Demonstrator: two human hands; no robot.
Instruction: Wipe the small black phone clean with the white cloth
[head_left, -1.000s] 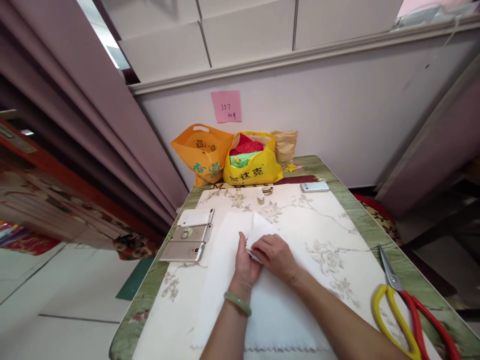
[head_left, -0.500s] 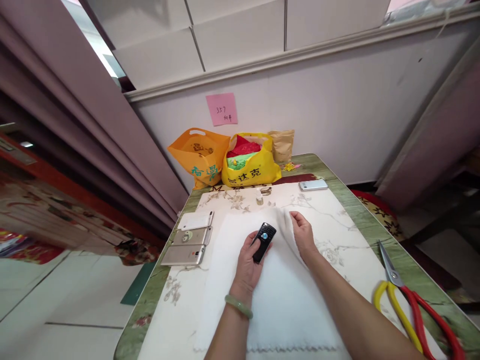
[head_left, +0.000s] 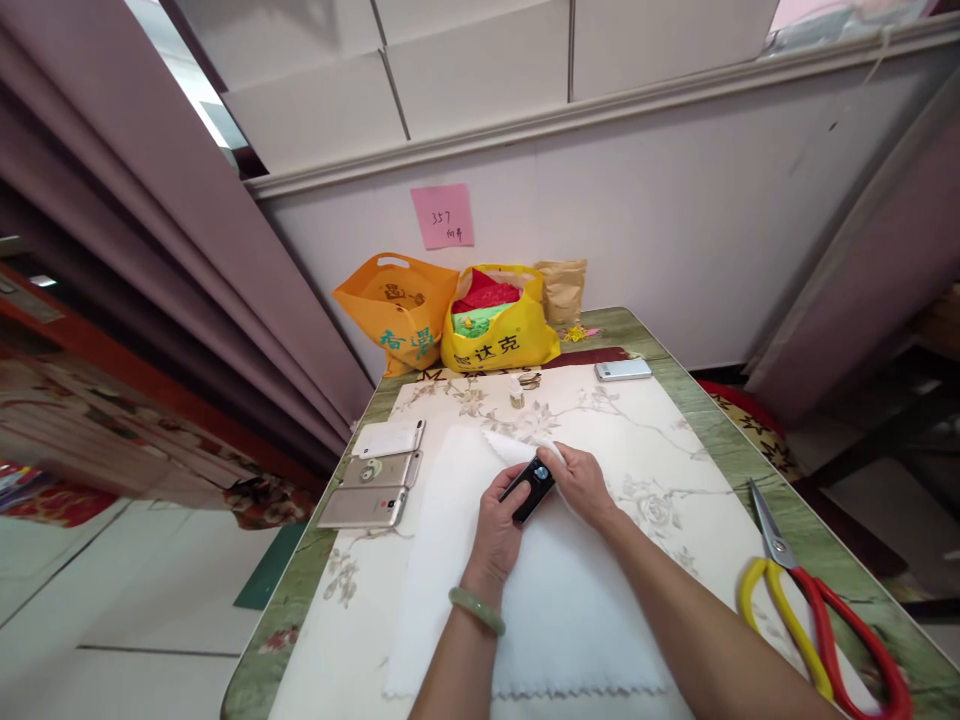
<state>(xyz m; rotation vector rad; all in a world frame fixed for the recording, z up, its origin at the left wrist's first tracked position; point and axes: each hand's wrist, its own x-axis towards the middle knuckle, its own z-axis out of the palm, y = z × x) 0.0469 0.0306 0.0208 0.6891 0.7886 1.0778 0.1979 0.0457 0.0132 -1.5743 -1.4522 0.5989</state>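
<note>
My left hand (head_left: 501, 520), with a green bangle at the wrist, holds a black keypad phone (head_left: 531, 492) above the white cloth (head_left: 570, 610), its thumb on the phone's face. Pinched in my right hand (head_left: 583, 484) is the far edge of that cloth, folded up against the top end of the phone. The fingertips of my right hand cover part of the keypad. The cloth lies spread on a floral table cover (head_left: 337, 640) and has a zigzag near edge.
Three phones (head_left: 364, 508) lie at the left, a silver phone (head_left: 624, 370) at the back right. Scissors (head_left: 784, 555) with red and yellow handles rest at the right. A small bottle (head_left: 517, 393), an orange bag (head_left: 405, 310) and a yellow bag (head_left: 502, 345) stand farther back.
My right hand has moved left and down to the phone, bringing the cloth's edge over with it. The phone in my left hand has tilted a little more to the right.
</note>
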